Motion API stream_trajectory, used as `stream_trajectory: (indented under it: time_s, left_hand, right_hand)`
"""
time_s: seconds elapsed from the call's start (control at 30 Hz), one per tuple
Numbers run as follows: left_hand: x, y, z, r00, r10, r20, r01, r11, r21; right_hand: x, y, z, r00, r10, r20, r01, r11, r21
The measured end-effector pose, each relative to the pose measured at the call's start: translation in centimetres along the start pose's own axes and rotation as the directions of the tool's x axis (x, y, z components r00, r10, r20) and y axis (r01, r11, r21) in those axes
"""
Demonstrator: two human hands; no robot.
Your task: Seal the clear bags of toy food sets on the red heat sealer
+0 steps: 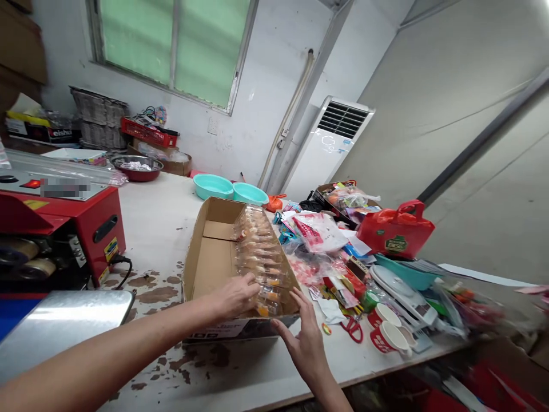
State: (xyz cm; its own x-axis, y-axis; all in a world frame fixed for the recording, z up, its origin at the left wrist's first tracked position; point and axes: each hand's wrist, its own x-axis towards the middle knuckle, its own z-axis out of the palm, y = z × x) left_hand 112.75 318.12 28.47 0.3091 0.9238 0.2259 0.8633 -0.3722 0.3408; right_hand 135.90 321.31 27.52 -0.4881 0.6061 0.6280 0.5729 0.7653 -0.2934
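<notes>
We see the row of clear packets [259,257] standing on edge along the right wall of the cardboard box [210,260], which lies near the front edge of the desk [163,223]. The left hand [235,294] closes its grip over the row's near end. The right hand [302,337] is open, fingers spread by the box's near right corner. We judge the slick packets could topple into the box's bare left half if that hold loosens. Scissors [354,330] and cups [388,339] crowd the right side, and a red machine [86,223] stands at the left edge.
</notes>
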Motion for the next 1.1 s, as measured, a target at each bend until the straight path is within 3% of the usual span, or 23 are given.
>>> stream_trajectory:
  time_s: [0.1, 0.2, 0.3, 0.37, 0.43, 0.5, 0.6, 0.7, 0.8, 0.87, 0.97, 1.1]
  left_hand:
    - [2.7, 1.0, 0.0, 0.985, -0.149, -0.082, 0.145, 0.988, -0.047]
    - [5.1, 1.2, -0.5, 0.965, -0.209, -0.158, 0.196, 0.976, -0.093]
    - [7.0, 0.5, -1.0, 0.944, -0.255, -0.209, 0.23, 0.964, -0.133]
    - [7.9, 0.0, -1.1, 0.923, -0.301, -0.24, 0.263, 0.949, -0.175]
    - [8.6, -0.2, -1.3, 0.899, -0.349, -0.265, 0.295, 0.929, -0.222]
    - [8.9, -0.2, -1.5, 0.885, -0.37, -0.281, 0.301, 0.917, -0.26]
    - [9.1, -1.0, -2.3, 0.886, -0.356, -0.297, 0.223, 0.889, -0.401]
    - [9.8, -4.3, -3.5, 0.813, -0.484, -0.325, 0.195, 0.751, -0.631]
    - [11.7, -9.7, -4.3, 0.681, -0.667, -0.304, 0.301, 0.633, -0.713]
    - [13.5, -13.4, -4.3, 0.632, -0.721, -0.283, 0.345, 0.589, -0.731]
    - [17.0, -17.8, -4.0, 0.624, -0.738, -0.258, 0.328, 0.547, -0.77]
    - [22.7, -21.9, -3.3, 0.635, -0.736, -0.233, 0.258, 0.487, -0.835]
  right_hand:
    - [1.1, 0.8, 0.5, 0.979, 0.202, 0.013, -0.202, 0.966, 0.162]
    - [3.6, 1.2, 0.5, 0.909, 0.385, 0.157, -0.413, 0.795, 0.444]
    - [6.8, 1.4, 0.8, 0.862, 0.336, 0.38, -0.506, 0.615, 0.605]
    - [8.6, 1.6, 1.4, 0.86, 0.285, 0.423, -0.506, 0.576, 0.642]
    - [9.9, 1.8, 2.3, 0.85, 0.313, 0.423, -0.526, 0.526, 0.668]
    - [10.6, 2.1, 3.3, 0.775, 0.434, 0.46, -0.628, 0.447, 0.636]
    - [11.2, 2.8, 4.5, 0.618, 0.594, 0.515, -0.772, 0.337, 0.538]
    - [11.5, 3.6, 5.4, 0.603, 0.589, 0.538, -0.773, 0.265, 0.576]
    - [11.6, 4.7, 6.4, 0.643, 0.529, 0.553, -0.729, 0.203, 0.654]
    - [11.4, 5.4, 7.1, 0.677, 0.509, 0.532, -0.69, 0.186, 0.7]
    - [10.8, 6.5, 8.0, 0.679, 0.522, 0.516, -0.68, 0.18, 0.711]
    - [10.7, 7.8, 8.9, 0.672, 0.552, 0.494, -0.682, 0.199, 0.704]
